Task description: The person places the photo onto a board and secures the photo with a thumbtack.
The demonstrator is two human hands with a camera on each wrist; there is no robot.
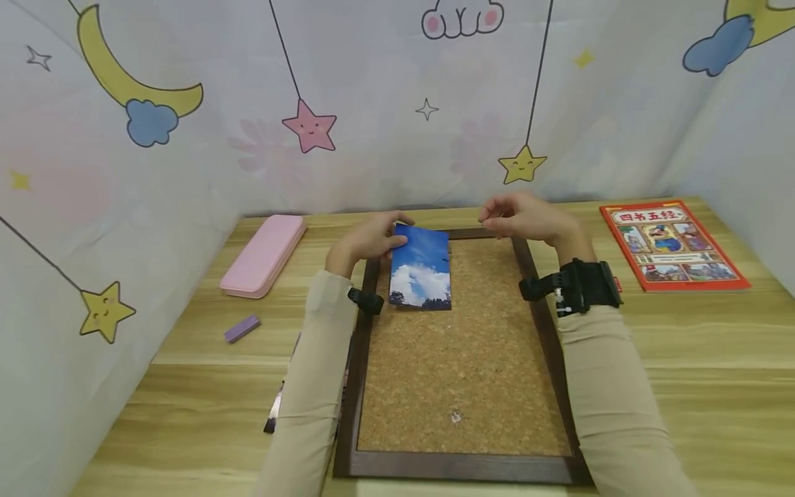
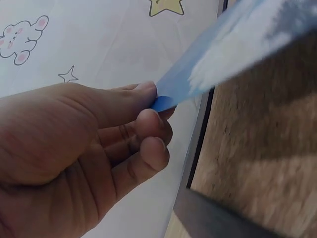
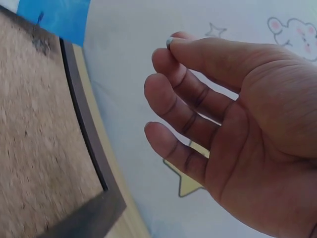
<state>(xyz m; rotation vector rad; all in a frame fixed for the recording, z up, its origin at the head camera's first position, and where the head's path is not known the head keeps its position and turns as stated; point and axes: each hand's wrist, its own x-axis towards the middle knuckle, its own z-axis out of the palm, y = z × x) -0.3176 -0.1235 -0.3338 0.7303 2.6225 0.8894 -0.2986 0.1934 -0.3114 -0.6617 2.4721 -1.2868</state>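
A photo of blue sky and clouds (image 1: 420,269) lies over the upper left of a framed cork board (image 1: 466,359). Its upper left corner is pinched between thumb and fingers of my left hand (image 1: 369,238); in the left wrist view the photo (image 2: 218,59) slants up from the fingertips of that hand (image 2: 84,144). Above the board's top right corner is my right hand (image 1: 528,217). In the right wrist view, the right hand (image 3: 237,109) pinches a tiny silvery object (image 3: 170,43) between thumb and index finger, the other fingers loosely bent.
Left of the board are a pink case (image 1: 263,255), a purple block (image 1: 242,329) and dark-edged prints (image 1: 273,411) partly under my left sleeve. A red book (image 1: 673,245) lies at the right. A small silvery item (image 1: 456,417) sits low on the cork. A patterned curtain (image 1: 373,83) hangs behind.
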